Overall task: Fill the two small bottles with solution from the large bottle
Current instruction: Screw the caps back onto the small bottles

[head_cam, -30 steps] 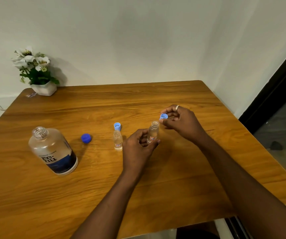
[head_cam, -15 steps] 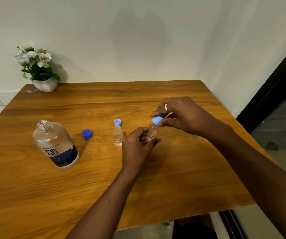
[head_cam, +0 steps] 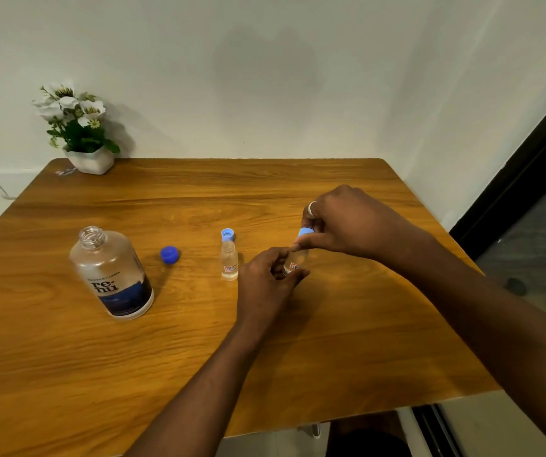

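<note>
The near half of the surface [head_cam: 298, 374] is bare except for the two forearms crossing it. The far strip behind the bottles is open up to the flower pot [head_cam: 90, 161] at the far left corner. On the left stands the uncapped large bottle [head_cam: 111, 275]; its dark blue cap [head_cam: 169, 254] lies just right of it, with a clear lane between cap and open small bottle [head_cam: 229, 260]. A light blue cap [head_cam: 227, 234] sits just behind that bottle. The left hand [head_cam: 266, 285] and right hand [head_cam: 344, 222] block the centre-right, closed around the second small bottle [head_cam: 293, 263]. The wall bounds the far and right edges.
</note>
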